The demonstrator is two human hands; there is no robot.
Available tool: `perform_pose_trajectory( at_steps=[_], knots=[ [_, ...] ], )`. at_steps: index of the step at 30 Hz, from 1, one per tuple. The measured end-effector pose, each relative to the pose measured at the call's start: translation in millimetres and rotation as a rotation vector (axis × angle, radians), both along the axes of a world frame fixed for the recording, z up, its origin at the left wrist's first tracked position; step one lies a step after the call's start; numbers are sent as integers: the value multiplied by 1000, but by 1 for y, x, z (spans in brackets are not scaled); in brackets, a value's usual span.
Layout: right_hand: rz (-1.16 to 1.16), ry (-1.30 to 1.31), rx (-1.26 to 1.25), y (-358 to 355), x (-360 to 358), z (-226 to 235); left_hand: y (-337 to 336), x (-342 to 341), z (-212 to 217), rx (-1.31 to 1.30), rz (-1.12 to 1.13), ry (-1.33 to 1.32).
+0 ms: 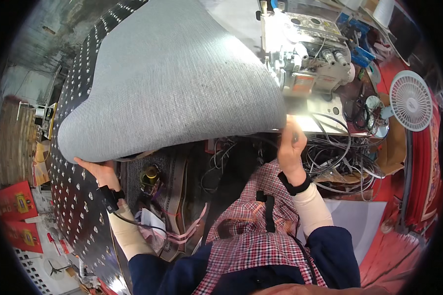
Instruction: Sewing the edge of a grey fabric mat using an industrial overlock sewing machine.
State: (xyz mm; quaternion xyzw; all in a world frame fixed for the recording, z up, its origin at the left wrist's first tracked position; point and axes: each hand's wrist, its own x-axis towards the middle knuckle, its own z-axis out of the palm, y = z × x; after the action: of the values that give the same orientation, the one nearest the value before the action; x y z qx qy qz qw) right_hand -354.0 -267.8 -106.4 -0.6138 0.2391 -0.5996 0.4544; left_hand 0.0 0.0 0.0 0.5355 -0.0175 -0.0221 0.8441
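Observation:
A large grey ribbed mat (pixel 182 88) stretches across the studded table, its right end beside the sewing machine (pixel 305 54). My left hand (pixel 99 169) grips the mat's near left edge from below. Its thumb shows at the rim, while the other fingers are mostly hidden under the mat. At the mat's right corner, next to the lit machine bed (pixel 325 105), my right hand (pixel 291 145) is closed in a pinch on the edge. The mat's near edge curves between the two hands and hangs over the front.
The black table (pixel 79 206) with rows of shiny studs runs along the left. Tangled cables (pixel 344 167) hang below the machine at right. A white fan (pixel 411 101) stands at the far right. Under the mat's edge lie a yellow-topped object (pixel 151 173) and pink strips (pixel 192 228).

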Motion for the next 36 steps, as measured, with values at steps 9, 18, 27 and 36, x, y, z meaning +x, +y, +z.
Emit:
perform_pose_trajectory(
  at_steps=[9, 18, 27, 36],
  knots=[
    [6, 60, 8, -60, 27, 21, -50, 50, -18, 36, -74, 11],
    [286, 206, 124, -53, 3, 48, -59, 84, 61, 1055, 425, -1406],
    [853, 574, 825, -42, -26, 96, 80, -43, -19, 1475, -87, -1250],
    [650, 435, 247, -90, 125, 198, 85, -85, -29, 1418, 37, -1033]
  ],
)
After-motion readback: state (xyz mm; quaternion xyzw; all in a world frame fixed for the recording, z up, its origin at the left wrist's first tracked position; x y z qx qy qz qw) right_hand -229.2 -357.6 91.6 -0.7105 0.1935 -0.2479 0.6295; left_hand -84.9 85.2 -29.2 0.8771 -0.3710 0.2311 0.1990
